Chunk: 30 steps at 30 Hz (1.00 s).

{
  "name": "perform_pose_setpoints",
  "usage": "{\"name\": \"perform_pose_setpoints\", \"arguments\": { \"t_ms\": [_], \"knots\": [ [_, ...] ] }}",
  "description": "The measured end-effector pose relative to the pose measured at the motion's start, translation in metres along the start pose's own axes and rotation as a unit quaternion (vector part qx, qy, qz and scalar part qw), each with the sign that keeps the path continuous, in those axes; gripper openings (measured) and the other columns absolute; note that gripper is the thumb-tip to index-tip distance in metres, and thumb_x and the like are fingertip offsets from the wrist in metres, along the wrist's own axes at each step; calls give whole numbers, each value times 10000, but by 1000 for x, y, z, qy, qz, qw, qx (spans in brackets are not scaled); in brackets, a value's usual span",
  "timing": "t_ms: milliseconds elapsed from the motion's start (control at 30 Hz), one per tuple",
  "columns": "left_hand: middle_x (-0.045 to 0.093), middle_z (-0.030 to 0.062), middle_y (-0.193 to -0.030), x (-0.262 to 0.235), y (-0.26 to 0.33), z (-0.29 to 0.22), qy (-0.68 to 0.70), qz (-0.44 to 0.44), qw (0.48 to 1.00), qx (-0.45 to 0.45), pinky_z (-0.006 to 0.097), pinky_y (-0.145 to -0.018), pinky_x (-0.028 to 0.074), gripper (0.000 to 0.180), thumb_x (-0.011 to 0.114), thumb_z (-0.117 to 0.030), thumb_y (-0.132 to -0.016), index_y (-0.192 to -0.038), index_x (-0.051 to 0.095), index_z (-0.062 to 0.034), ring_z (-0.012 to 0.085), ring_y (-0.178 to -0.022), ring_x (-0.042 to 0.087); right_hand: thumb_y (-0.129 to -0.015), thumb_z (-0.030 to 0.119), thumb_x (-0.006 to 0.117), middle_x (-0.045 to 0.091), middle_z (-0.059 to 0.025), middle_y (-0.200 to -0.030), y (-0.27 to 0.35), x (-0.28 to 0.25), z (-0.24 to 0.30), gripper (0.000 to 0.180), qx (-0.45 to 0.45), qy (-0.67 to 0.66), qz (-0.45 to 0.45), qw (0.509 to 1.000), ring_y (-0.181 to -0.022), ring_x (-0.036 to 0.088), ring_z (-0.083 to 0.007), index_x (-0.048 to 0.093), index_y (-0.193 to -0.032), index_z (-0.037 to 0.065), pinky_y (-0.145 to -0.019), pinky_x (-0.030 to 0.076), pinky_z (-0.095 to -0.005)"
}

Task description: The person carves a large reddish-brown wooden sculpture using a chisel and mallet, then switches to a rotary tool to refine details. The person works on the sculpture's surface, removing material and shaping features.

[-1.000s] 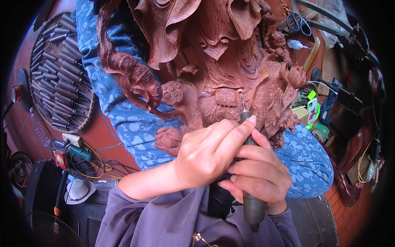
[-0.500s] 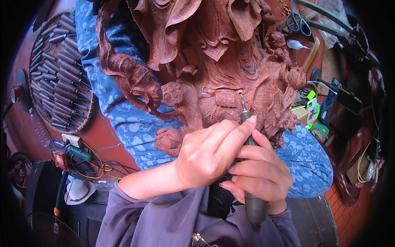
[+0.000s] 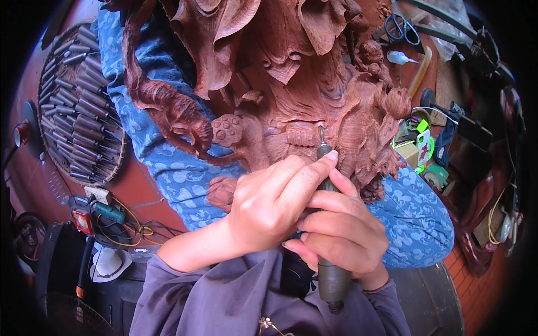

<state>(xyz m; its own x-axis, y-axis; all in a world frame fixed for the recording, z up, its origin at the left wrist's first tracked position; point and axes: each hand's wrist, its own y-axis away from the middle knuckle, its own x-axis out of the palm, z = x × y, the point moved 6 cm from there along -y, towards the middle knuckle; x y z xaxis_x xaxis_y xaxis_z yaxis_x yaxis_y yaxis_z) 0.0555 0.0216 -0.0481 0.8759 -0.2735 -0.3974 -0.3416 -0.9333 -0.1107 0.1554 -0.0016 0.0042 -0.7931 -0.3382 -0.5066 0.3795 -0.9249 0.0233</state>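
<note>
My left hand and my right hand are both closed around a dark grey rotary handpiece. Its thin metal bit points away from me, and the tip meets the surface of a reddish-brown wood carving. That tip is at the right end of a carved groove, beside a small ribbed block in relief. My left fingers press on the front of the handpiece near its collar, while the right fingers wrap its body from the right. A carved seed pod lies left of the work spot.
Blue patterned cloth lies under the carving. On the left stands a round basket of wood-handled chisels. A power strip with cables is below it. At right are scissors, a small bottle and a phone.
The whole view has shifted slightly, so carving and hands appear farther left. The handpiece stands a little straighter, its back end swung left. Both hands keep their grip.
</note>
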Motion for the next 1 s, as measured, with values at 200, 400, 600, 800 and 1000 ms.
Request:
{"name": "perform_pose_setpoints", "arguments": {
  "t_ms": [200, 400, 600, 800, 1000],
  "knots": [
    [664, 116, -748, 2, 4, -2, 27, -10, 1000, 3, 271, -496, 486, 379, 664, -15, -618, -993, 684, 40, 194, -578, 629, -716, 183, 809, 647, -33, -811, 2, 0, 7, 233, 6, 35, 10, 999, -871, 660, -270, 597, -755, 96, -985, 441, -541],
    [661, 110, -748, -1, 2, 2, 20, -10, 1000, -8, 270, -485, 476, 374, 664, -30, -628, -997, 691, 23, 188, -575, 627, -699, 71, 768, 603, -73, -834, -2, 4, 5, 194, -9, 15, -6, 1000, -926, 629, -270, 579, -723, 37, -936, 485, -523],
    [660, 104, -740, -2, 2, 1, 28, -20, 999, 3, 264, -480, 469, 355, 668, -40, -632, -981, 694, 18, 186, -573, 629, -693, 71, 771, 599, -78, -839, -4, 2, 8, 201, -16, 16, 5, 1000, -928, 629, -270, 578, -723, 27, -932, 487, -521],
    [664, 107, -746, -3, 2, 3, 40, -26, 999, 3, 261, -481, 466, 339, 677, -46, -629, -958, 687, 33, 189, -568, 623, -702, 67, 768, 595, -79, -843, -4, 6, 8, 194, -2, 19, 2, 1000, -939, 628, -275, 580, -726, 24, -923, 491, -521],
    [568, 76, -717, -4, 2, 6, 49, -4, 999, 16, 300, -500, 478, 469, 662, -149, -650, -1081, 638, 34, 199, -587, 596, -706, 129, 815, 641, -52, -826, -7, 7, 7, 232, 4, 33, -10, 999, -883, 655, -282, 596, -753, 72, -972, 439, -560]
  ]
}}
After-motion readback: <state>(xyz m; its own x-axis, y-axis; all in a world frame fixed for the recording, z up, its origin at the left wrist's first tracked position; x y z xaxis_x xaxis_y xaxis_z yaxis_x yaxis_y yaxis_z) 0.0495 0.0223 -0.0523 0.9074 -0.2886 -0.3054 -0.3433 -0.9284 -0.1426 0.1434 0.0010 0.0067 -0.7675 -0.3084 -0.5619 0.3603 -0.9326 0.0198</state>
